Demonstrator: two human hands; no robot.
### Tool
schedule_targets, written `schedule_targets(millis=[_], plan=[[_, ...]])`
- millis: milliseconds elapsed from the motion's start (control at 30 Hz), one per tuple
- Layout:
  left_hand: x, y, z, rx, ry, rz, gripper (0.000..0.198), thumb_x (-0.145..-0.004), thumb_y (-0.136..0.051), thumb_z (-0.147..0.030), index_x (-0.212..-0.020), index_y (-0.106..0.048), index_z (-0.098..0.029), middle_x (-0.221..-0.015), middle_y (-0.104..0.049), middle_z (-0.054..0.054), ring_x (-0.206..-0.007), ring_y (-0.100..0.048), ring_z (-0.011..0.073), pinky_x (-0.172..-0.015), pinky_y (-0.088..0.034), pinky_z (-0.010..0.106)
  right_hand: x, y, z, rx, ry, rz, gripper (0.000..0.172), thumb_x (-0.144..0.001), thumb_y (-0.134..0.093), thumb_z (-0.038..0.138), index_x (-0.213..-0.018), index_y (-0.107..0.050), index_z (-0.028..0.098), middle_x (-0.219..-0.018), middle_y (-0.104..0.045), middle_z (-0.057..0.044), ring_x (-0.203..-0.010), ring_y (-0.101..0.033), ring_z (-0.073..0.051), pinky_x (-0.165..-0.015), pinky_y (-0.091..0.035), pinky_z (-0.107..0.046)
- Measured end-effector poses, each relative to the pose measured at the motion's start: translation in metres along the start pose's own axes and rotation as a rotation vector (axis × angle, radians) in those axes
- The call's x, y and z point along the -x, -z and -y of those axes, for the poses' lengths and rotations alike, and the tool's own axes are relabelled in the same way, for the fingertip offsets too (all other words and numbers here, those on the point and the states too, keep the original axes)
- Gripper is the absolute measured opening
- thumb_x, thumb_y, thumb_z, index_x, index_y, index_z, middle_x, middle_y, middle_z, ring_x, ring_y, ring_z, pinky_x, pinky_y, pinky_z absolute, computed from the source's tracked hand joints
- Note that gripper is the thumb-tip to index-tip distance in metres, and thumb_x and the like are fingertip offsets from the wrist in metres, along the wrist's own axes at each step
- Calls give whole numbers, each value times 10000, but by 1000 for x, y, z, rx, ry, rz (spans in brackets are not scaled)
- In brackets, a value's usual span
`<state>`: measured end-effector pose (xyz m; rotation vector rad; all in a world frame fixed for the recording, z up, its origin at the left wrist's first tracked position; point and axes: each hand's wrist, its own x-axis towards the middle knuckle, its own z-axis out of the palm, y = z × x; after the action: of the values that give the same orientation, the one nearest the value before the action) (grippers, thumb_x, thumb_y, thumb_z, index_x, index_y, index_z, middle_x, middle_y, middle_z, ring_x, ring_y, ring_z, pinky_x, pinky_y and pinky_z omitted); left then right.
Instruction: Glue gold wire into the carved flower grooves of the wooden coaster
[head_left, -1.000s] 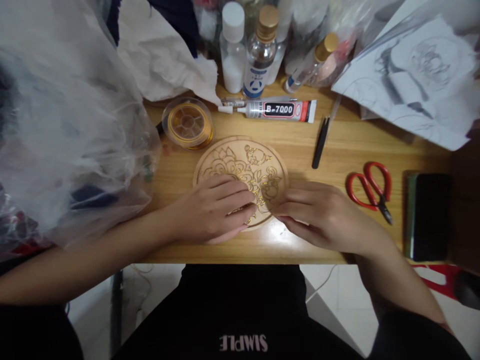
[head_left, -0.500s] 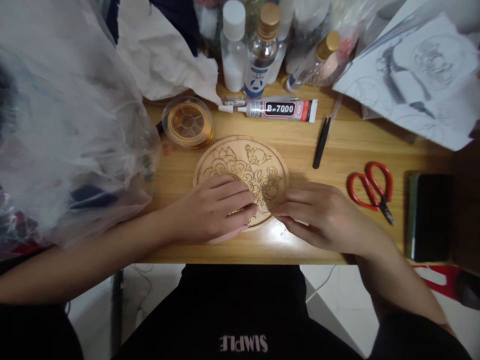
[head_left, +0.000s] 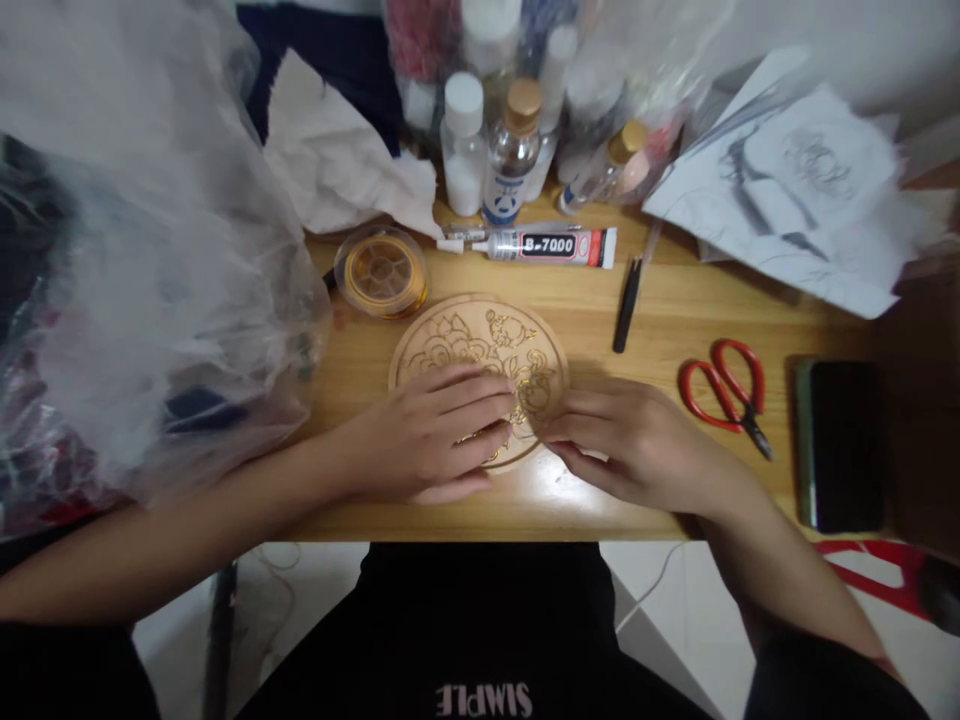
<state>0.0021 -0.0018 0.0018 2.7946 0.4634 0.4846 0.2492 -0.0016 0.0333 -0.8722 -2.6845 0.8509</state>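
Observation:
A round wooden board lies on the table, with a flower and animal pattern outlined in gold wire. My left hand rests flat across its lower left part, fingers stretched over the pattern, hiding much of it. At the board's lower right edge, my right hand is closed in a pinch. A thin strand of wire appears to run from its fingertips toward the pattern; its end is hidden. Behind the board's left side lies a clear spool of gold wire.
Behind the board lie a B-7000 glue tube and several bottles. To the right are black tweezers, red-handled cutters, a phone and sketched papers. A large plastic bag fills the left.
The view has tilted up slightly, so the table's things sit lower in the picture. Both hands keep nearly the same places on and beside the board.

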Motion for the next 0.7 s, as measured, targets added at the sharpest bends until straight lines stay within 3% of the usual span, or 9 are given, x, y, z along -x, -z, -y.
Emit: schedule_targets(millis=[100,233,333,433,467,567,633,700], plan=[[0,-1,-1,10,3,12,325,-878,-516,-398,-1046,-595,-131,-1226,-575,125,-1272,-421,283,-1090,-318,479,0,1,1,2,-7,-14,168,-887,-487,195,-881,-651,161,-799,-646,-44,-725,-574,-142,-649,-432,-276],[-1,-2,-2,-22,-7,2,337,-885,-507,-387,-1065,-596,-117,-1203,-594,134,-1230,-469,280,-1061,-354,461,4,11,0,-138,-29,-42,157,-878,-510,208,-904,-655,154,-838,-650,-59,-772,-590,-132,-681,-459,-263],[-2,-2,-3,-57,-13,-17,335,-892,-495,-393,-1050,-602,-118,-1190,-606,139,-1211,-491,278,-1040,-382,455,8,26,-9,-169,-147,-245,136,-862,-531,226,-888,-645,158,-856,-661,-63,-799,-602,-136,-719,-471,-270],[-2,-1,-4,-86,-16,-21,336,-896,-482,-402,-1041,-604,-124,-1192,-608,139,-1203,-502,278,-1030,-396,452,7,42,-24,32,-500,-558,153,-833,-531,262,-781,-634,160,-788,-667,-59,-741,-604,-159,-695,-454,-286],[-2,-1,-4,-90,-16,-23,334,-897,-480,-401,-1042,-603,-127,-1192,-609,137,-1202,-503,277,-1029,-399,452,3,46,-29,113,-639,-563,167,-818,-527,275,-774,-638,159,-751,-664,-60,-696,-596,-165,-642,-434,-281],[-1,0,-4,-91,-27,-43,326,-896,-481,-395,-1045,-601,-131,-1180,-616,128,-1205,-502,276,-1029,-399,456,-14,52,-42,263,-917,-353,235,-796,-513,353,-736,-648,170,-748,-674,-82,-676,-590,-196,-573,-368,-283],[-1,0,-4,-93,-33,-52,320,-896,-481,-390,-1042,-600,-131,-1180,-616,125,-1207,-502,275,-1030,-398,454,-28,51,-46,322,-1015,-244,294,-785,-499,423,-690,-633,179,-740,-667,-95,-671,-586,-214,-545,-331,-286],[-1,0,-3,-93,-39,-56,322,-896,-481,-395,-1042,-599,-133,-1186,-613,125,-1210,-500,272,-1036,-393,452,-38,49,-49,330,-1050,-231,255,-757,-511,391,-648,-611,183,-728,-654,-106,-704,-584,-228,-557,-322,-287]])
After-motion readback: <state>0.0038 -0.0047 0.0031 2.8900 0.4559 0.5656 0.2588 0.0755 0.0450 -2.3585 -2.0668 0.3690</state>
